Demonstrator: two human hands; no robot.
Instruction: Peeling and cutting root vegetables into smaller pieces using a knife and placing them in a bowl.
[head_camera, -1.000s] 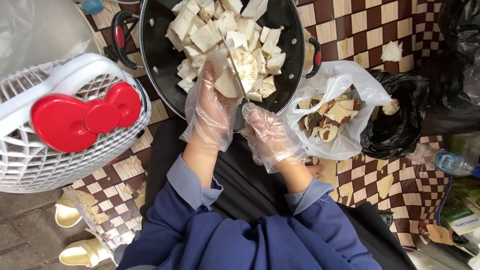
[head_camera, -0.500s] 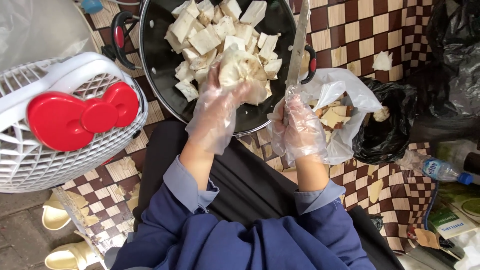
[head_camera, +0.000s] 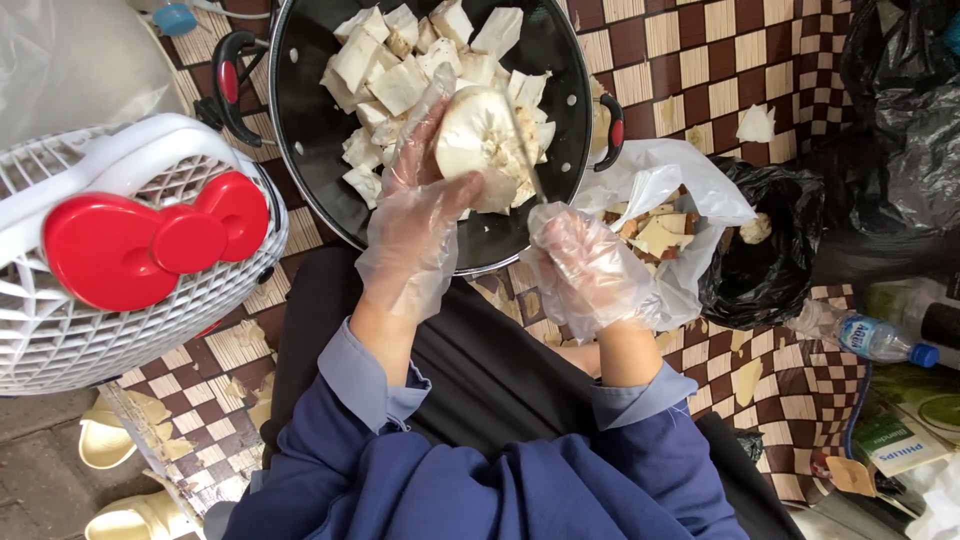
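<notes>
My left hand (head_camera: 420, 215), in a clear plastic glove, holds a peeled white root chunk (head_camera: 480, 135) over a black pan (head_camera: 300, 150). My right hand (head_camera: 585, 270), also gloved, grips a knife (head_camera: 525, 150) whose blade lies against the chunk. The pan holds several cut white pieces (head_camera: 390, 70). Both blue sleeves come up from the bottom of the view.
A white fan with a red bow (head_camera: 130, 250) stands at the left. A clear bag of brown peelings (head_camera: 660, 230) and a black bag (head_camera: 770, 260) lie right of the pan. A water bottle (head_camera: 870, 340) lies at the right on the checkered mat (head_camera: 780, 60).
My right hand brought the knife from upright at the right back onto the chunk. My left hand turned the chunk so its rounded face shows.
</notes>
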